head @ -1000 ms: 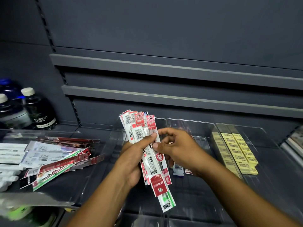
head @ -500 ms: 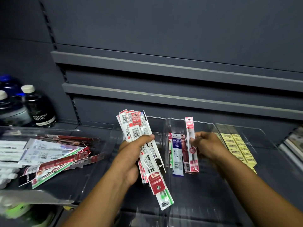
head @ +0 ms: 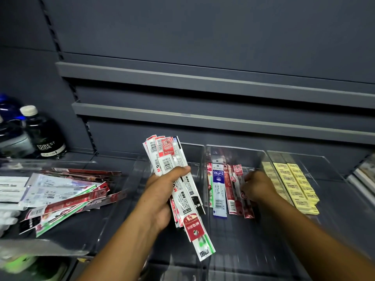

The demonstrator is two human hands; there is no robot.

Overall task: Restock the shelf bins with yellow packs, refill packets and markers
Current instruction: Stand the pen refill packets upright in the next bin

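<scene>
Seemingly light, slick and floppy, the refill packets (head: 165, 159) sit gripped mid-length in the left hand (head: 160, 195); the right hand (head: 256, 188) touches others just ahead, its hold unclear.

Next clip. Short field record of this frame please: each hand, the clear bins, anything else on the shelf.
Left hand: grips a fanned bundle of red-and-white refill packets
Right hand: inside the middle clear plastic bin, at the rightmost red packet; grip unclear
Middle bin contents: row of packets, mostly red, plus one blue-and-white packet
Right clear bin: rows of yellow packs
Left side: loose pile of packets in a clear tray; dark bottle, white cap, behind
</scene>
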